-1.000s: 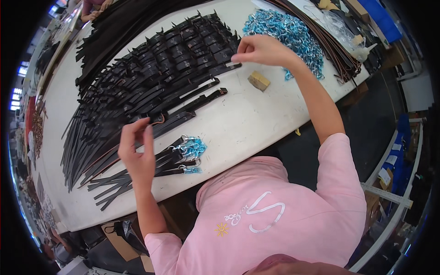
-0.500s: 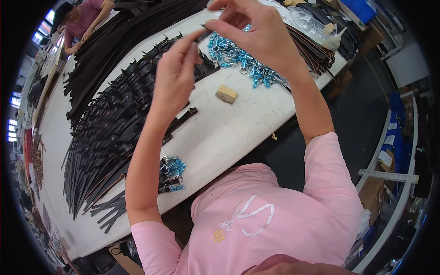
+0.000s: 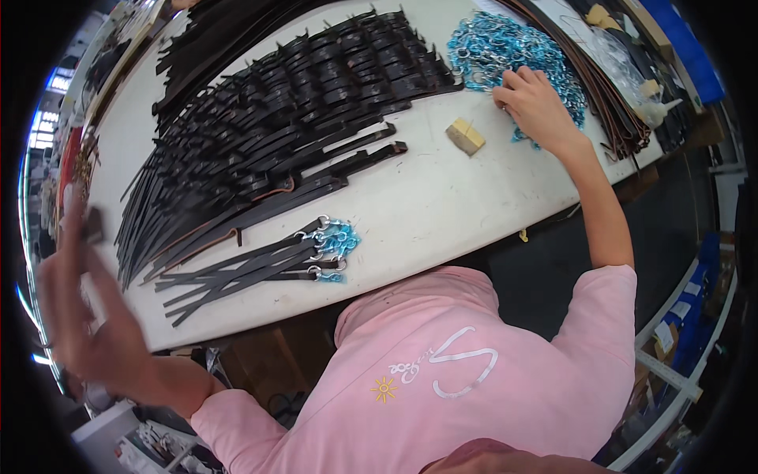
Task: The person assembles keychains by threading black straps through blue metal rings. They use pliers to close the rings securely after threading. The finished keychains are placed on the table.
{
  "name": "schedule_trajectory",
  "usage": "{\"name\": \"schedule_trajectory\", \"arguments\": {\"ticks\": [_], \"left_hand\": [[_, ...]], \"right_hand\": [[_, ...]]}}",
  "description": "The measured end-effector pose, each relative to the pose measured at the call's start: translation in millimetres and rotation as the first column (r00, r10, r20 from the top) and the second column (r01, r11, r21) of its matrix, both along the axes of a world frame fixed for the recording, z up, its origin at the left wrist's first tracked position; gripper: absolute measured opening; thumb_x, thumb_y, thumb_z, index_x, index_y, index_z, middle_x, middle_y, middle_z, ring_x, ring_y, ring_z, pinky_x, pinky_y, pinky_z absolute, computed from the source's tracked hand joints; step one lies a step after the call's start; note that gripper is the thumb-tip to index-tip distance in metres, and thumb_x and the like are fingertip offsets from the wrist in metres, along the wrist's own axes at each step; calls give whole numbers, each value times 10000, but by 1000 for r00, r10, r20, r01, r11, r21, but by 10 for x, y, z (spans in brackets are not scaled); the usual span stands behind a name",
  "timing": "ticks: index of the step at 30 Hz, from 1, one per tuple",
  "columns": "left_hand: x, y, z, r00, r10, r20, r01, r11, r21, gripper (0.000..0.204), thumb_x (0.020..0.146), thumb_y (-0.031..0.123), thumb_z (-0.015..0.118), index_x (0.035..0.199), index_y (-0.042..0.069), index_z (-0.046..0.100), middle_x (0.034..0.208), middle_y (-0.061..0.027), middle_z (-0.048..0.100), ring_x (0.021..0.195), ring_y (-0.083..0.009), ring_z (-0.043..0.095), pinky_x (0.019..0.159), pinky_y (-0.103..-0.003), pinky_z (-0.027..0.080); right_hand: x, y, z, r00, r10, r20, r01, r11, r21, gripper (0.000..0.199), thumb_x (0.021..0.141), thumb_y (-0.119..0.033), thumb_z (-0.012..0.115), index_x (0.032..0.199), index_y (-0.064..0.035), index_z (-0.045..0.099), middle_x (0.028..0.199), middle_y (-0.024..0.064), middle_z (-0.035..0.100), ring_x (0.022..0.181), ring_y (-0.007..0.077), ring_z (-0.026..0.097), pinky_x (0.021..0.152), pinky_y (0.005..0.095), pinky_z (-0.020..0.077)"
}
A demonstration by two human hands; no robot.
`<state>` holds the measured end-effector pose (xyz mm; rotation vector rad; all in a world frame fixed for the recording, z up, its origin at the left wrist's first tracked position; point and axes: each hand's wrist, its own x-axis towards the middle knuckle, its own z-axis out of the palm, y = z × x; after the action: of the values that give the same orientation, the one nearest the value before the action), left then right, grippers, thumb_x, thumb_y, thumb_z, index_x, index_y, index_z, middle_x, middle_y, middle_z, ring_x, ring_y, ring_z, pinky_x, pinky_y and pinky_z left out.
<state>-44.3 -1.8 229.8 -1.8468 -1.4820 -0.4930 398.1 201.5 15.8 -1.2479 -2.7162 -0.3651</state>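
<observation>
My right hand (image 3: pixel 533 103) reaches to the near edge of a heap of metal snap hooks (image 3: pixel 505 47) in light-blue film. Its fingers are curled in against the hooks; what lies under the fingertips is hidden. Off the table's left side, my left hand (image 3: pixel 99 324) is raised and smeared by motion. A small dark piece (image 3: pixel 93 225) shows by its fingers, too blurred to name. Between the hands, several thin black straps (image 3: pixel 253 265) lie crossed, with rings and blue-wrapped hooks (image 3: pixel 335 239) at their right ends.
Rows of black straps with loops (image 3: pixel 300 87) cover the left and middle of the white table (image 3: pixel 410 213). A yellowish block (image 3: pixel 464 137) sits near the heap. Long brown straps (image 3: pixel 608 110) and a translucent bottle (image 3: pixel 655 113) are at the right. Longer dark strips (image 3: pixel 209 47) lie farther back.
My hands were together above the table; now they are far apart. The left has swung down and left, the right has come down to the hooks. The view has shifted left.
</observation>
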Motion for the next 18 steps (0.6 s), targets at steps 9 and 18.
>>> {"name": "schedule_trajectory", "arguments": {"ticks": [9, 18], "left_hand": [[-252, -316, -1966, 606, 199, 770, 382, 776, -501, 332, 778, 69, 812, 1106, 116, 787, 673, -22, 435, 578, -129, 403, 530, -286, 324], [191, -111, -1963, 328, 194, 924, 529, 773, -350, 121, 945, 86, 660, 976, 12, 751, 689, -28, 613, 615, -83, 534, 561, -255, 414]], "right_hand": [[353, 207, 463, 491, -304, -817, -108, 909, -404, 178, 1035, -156, 571, 1128, -33, 659, 1306, 85, 678, 1262, 169, 581, 1120, 329, 387], [-1576, -1079, 617, 572, -385, -724, -546, 480, -687, 308, 1057, -180, 448, 1224, -19, 651, 847, -10, 588, 596, 34, 440, 543, 196, 394]]}}
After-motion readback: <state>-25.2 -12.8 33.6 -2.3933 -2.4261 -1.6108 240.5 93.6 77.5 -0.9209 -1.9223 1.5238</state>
